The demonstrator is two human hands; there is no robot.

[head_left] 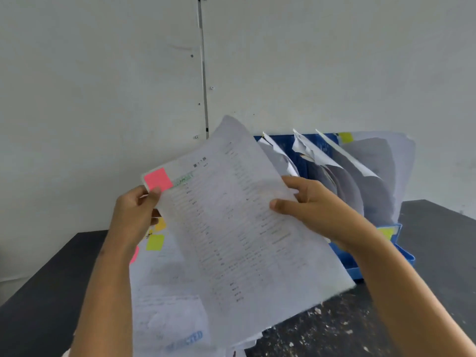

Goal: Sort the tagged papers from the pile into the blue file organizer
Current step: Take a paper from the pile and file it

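Observation:
I hold a white printed sheet (239, 222) up above the table, tilted, with a pink tag (157, 179) on its upper left corner. My left hand (134, 215) pinches the sheet's left edge just below the tag. My right hand (309, 204) grips its right edge, thumb on the front. Under the sheet lies the pile of papers (164, 300), showing a yellow tag (155, 242) and an orange one. The blue file organizer (360, 266) stands behind the sheet at the right, several slots holding curled papers, a yellow tag at its top.
The dark table (438, 240) runs from left to right and has pale flecks on its front part (334, 328). A grey wall (103, 86) rises straight behind it. A blue stamp shows on a lower sheet of the pile.

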